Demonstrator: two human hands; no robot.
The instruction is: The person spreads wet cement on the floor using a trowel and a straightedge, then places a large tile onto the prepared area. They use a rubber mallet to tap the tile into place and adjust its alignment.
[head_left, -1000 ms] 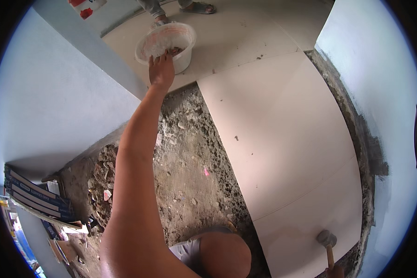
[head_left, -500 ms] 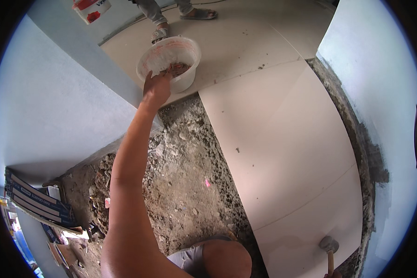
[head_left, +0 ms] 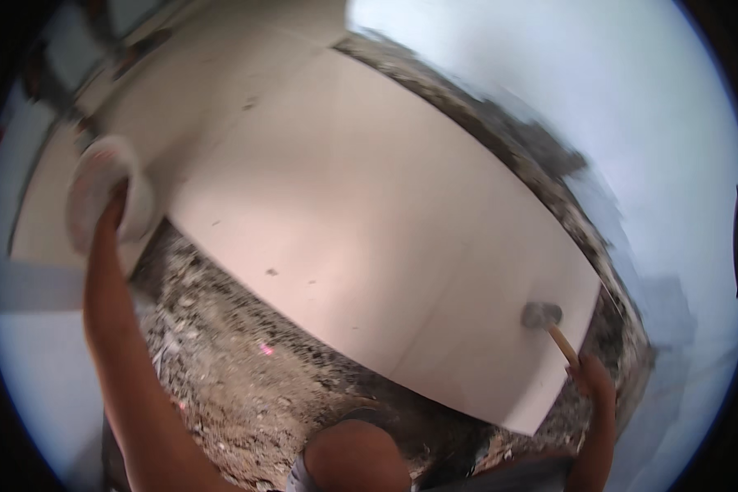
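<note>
My left arm stretches out to a white bucket (head_left: 142, 201) at the far left, and my left hand (head_left: 115, 207) reaches down inside it. Its fingers are blurred and hidden by the bucket, so their grip does not show. On the right, my right hand (head_left: 590, 379) is wrapped round the wooden handle of a mallet (head_left: 543, 316). The mallet's grey head is over the near right part of a large beige floor tile (head_left: 361, 221), resting on it or just above; I cannot tell which.
Rough, gravelly ground (head_left: 230, 373) runs along the tile's near left edge, with a small pink piece (head_left: 266, 349) on it. A narrow unfilled gap (head_left: 484, 123) separates the tile from the pale wall (head_left: 500, 49). Another person's leg (head_left: 57, 94) shows, blurred, beyond the bucket.
My view has swung to the right, shifting the bucket and tile leftward in the picture. My left hand is deeper in the bucket. More of my right hand and the mallet handle now shows.
</note>
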